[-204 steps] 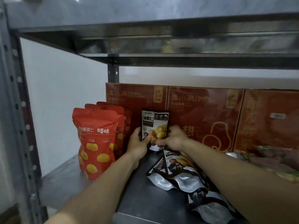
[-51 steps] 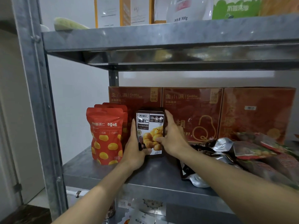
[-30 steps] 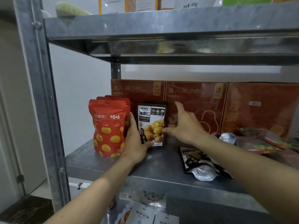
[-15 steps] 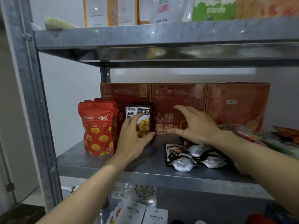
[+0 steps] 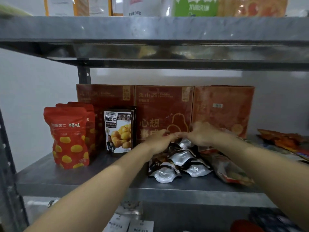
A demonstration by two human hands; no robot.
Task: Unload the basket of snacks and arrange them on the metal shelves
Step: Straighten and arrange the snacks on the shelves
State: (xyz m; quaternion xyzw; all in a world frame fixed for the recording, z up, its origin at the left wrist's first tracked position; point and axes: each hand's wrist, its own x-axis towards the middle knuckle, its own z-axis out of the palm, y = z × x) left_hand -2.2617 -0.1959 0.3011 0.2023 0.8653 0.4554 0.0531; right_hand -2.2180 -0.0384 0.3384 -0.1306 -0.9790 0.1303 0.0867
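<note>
A black chestnut pouch [image 5: 118, 131] stands upright on the metal shelf [image 5: 83, 181], free of both hands, just right of several upright red chestnut pouches [image 5: 68, 136]. To its right, several black-and-silver pouches [image 5: 177, 164] lie flat in a pile. My left hand [image 5: 158, 139] and my right hand [image 5: 202, 134] are on the pile's far end with fingertips close together. Both are motion-blurred, so their grip is unclear. No basket is in view.
Three red boxes [image 5: 163, 111] line the shelf's back. Loose red packs [image 5: 230, 171] and orange packs [image 5: 284, 139] lie at the right. The upper shelf [image 5: 150, 29] hangs close overhead with goods on it. White packs [image 5: 130, 225] lie on the shelf below.
My left hand has let go of the upright black pouch and moved right to the flat pile. My right hand has dropped from in front of the boxes onto the same pile.
</note>
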